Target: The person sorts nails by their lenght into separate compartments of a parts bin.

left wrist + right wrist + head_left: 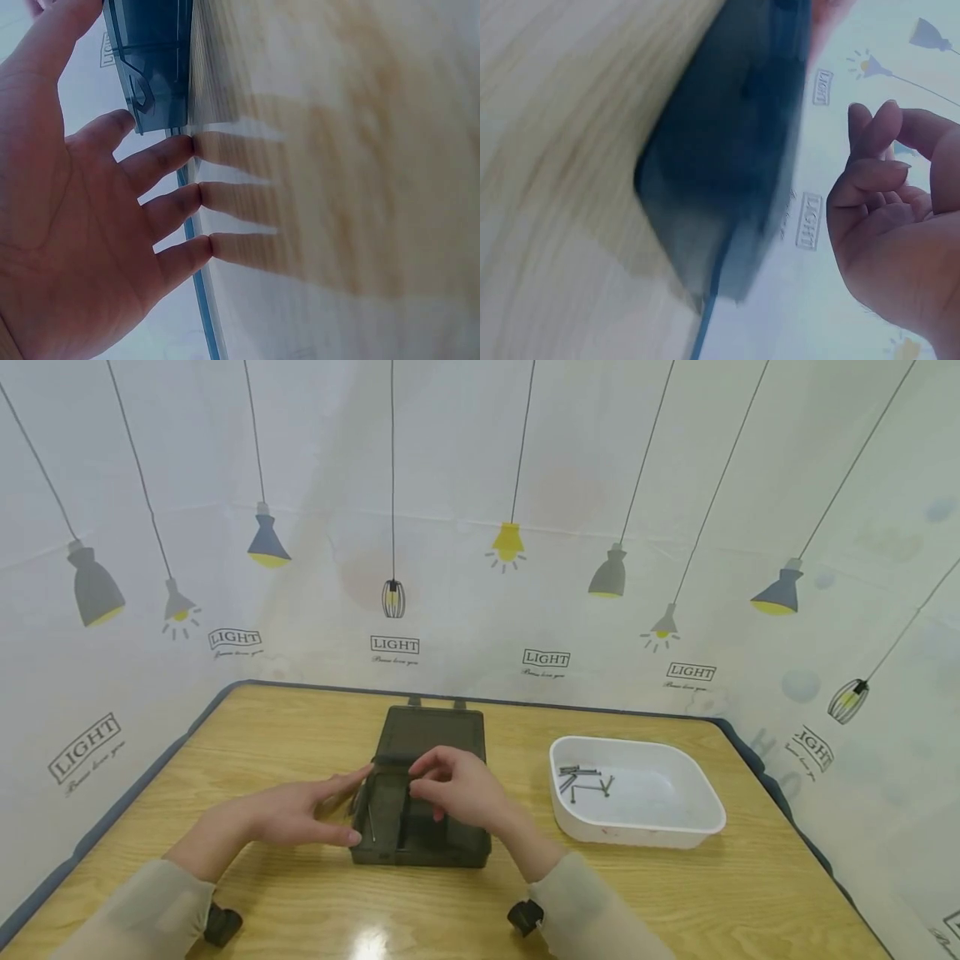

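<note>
A dark see-through plastic organizer box (pixel 390 853) lies on the table with its lid (pixel 435 727) folded back, away from me. Inside its left compartment is a thin screw (pixel 372 823). My left hand (pixel 296 810) steadies the box's left side: the thumb is at the near left corner and the other fingers are spread. In the left wrist view, those fingertips (pixel 196 193) meet the tabletop beside the box. Over the middle of the box hovers my right hand (pixel 465 787), fingers loosely bent, with a gap between thumb and index finger. Nothing shows in its grasp.
To the right stands a white plastic tub (pixel 637 835) with several long screws (pixel 588 781) at its left end. Wood-grain tabletop (pixel 285 727) surrounds both containers. A white cloth (pixel 450 635) printed with hanging lamps rises behind and along the sides.
</note>
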Tool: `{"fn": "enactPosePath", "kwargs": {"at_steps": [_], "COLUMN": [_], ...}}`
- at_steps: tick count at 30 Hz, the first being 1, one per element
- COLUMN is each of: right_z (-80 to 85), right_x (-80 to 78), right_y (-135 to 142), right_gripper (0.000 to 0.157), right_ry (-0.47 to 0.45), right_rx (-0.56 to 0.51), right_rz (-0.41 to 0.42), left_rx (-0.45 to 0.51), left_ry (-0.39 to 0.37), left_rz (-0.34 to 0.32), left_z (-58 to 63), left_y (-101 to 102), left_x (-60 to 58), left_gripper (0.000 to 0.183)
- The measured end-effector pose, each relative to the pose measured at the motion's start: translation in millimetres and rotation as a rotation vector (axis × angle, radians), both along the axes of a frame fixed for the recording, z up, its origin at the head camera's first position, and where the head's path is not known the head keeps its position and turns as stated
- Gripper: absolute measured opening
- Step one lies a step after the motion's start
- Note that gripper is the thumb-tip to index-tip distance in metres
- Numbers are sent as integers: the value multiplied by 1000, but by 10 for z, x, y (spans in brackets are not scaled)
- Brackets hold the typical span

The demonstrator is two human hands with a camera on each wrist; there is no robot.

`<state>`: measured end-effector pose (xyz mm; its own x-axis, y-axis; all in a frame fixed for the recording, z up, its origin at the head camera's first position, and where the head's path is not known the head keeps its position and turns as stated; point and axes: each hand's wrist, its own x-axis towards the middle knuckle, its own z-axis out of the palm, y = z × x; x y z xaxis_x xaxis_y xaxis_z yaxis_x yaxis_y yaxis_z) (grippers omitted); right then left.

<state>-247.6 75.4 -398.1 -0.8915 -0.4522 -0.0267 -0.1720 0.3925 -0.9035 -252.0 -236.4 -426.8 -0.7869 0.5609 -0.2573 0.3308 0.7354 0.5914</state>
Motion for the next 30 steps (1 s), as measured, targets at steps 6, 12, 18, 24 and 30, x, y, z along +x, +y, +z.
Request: {"fn": "enactPosePath", "kwargs": {"at_steps": [6, 12, 18, 24, 30], "right_z": [119, 293, 343, 303, 228], "right_x": [21, 71, 79, 19, -119], "right_y": [401, 881, 1356, 1788, 2139], "right_gripper": [24, 24, 22, 28, 34], "right_ry": [44, 60, 81, 73, 47], "right_rx": [-22, 52, 104, 125, 168], "right_rz": [-1, -38, -79, -153, -201], "left_rx": [17, 22, 32, 14, 12], "left_ry": [6, -5, -26, -10, -13], "left_rz": [-25, -33, -30, -11, -9], "left_z": [13, 36, 44, 45, 46], "left_y": [7, 9, 16, 17, 10], "left_x": [10, 19, 32, 41, 45], "left_gripper": [101, 102, 102, 104, 103]}}
